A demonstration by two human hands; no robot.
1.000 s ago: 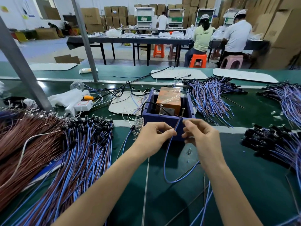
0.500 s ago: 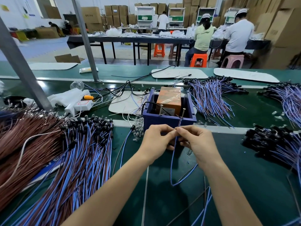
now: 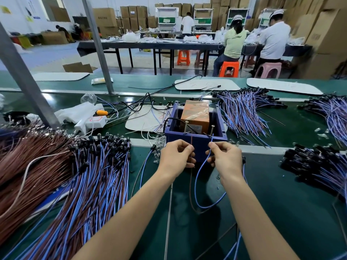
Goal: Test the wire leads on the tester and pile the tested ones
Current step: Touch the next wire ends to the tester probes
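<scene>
Power strip (image 3: 95, 122): beyond left hand (image 3: 174, 156), to its left.
Orange stool (image 3: 229, 67): far beyond right hand (image 3: 226, 158).
Cardboard boxes (image 3: 105, 16): farthest back.

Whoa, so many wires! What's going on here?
A person is testing one wire lead. The left hand pinches its brown end and the right hand pinches its blue end, holding both up by the two metal posts on the blue tester box. The rest of the lead hangs in a loop over the green table. Big piles of leads lie on both sides.
</scene>
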